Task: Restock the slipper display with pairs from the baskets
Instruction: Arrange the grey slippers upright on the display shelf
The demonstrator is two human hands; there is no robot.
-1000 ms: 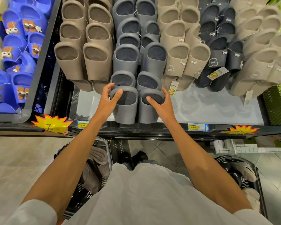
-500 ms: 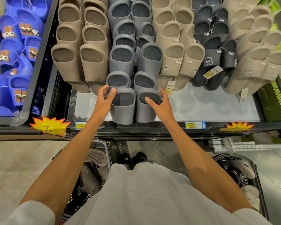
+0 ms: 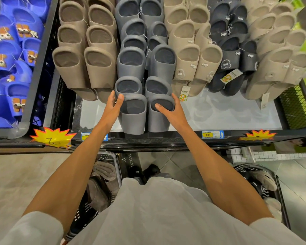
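A basket on your left [image 3: 107,155] and another on your right [image 3: 277,184] are sitting by your feet, each holding slippers. Your left hand [image 3: 112,107] and right hand [image 3: 174,113] are clasping the grey pair [image 3: 136,121] at the front edge of the shelf [image 3: 219,119]. Your thumbs are hooking over the openings and your fingers are curling round the outer sides. Behind it, the grey column [image 3: 131,63] is running back between tan slippers [image 3: 99,66] and beige slippers [image 3: 188,61].

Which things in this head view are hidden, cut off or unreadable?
Head view only.
Left black mesh basket: contents mostly behind the left forearm and white shirt.
Blue shelf price label: number covered by the left forearm.
Yellow starburst sign: handwriting too blurred.
Blue cartoon slippers: cut by the left edge.
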